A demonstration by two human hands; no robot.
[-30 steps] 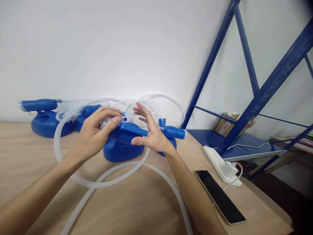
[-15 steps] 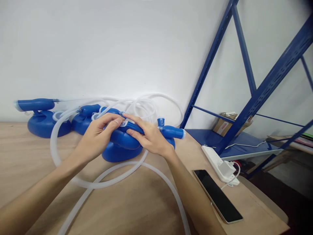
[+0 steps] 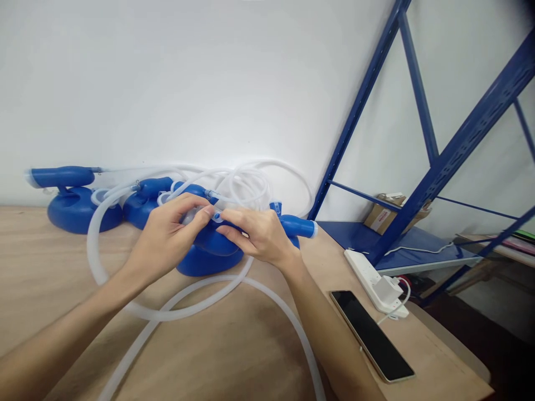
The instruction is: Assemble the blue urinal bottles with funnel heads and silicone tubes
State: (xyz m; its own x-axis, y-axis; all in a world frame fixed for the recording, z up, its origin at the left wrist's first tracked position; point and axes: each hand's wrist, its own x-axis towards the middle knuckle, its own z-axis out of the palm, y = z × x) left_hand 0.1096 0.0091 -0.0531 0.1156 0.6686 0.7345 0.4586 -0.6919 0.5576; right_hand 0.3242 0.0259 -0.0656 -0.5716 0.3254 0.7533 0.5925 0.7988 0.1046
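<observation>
In the middle of the table a blue urinal bottle (image 3: 209, 260) lies under my hands. My left hand (image 3: 173, 225) is closed around a translucent cap (image 3: 190, 215) at the bottle's neck end, thumb and fingers pinching its edge. Between my hands shows the cap's clear tab (image 3: 217, 216), with a blue spot in its hole. My right hand (image 3: 259, 231) is closed, forefinger and thumb gripping at the tab and the blue neck behind it. Its fingers partly hide the neck.
More blue urinal bottles (image 3: 77, 214) lie along the wall, with coiled white hoses (image 3: 246, 181) behind. One loose hose (image 3: 184, 316) loops across the table's front. To the right are a phone (image 3: 371, 337), a white power strip (image 3: 368, 278) and a blue metal rack (image 3: 363, 106).
My right hand's fingers have drawn in from a stretched position and now pinch near the tab. The clear tab has shifted slightly right. My left hand has barely moved.
</observation>
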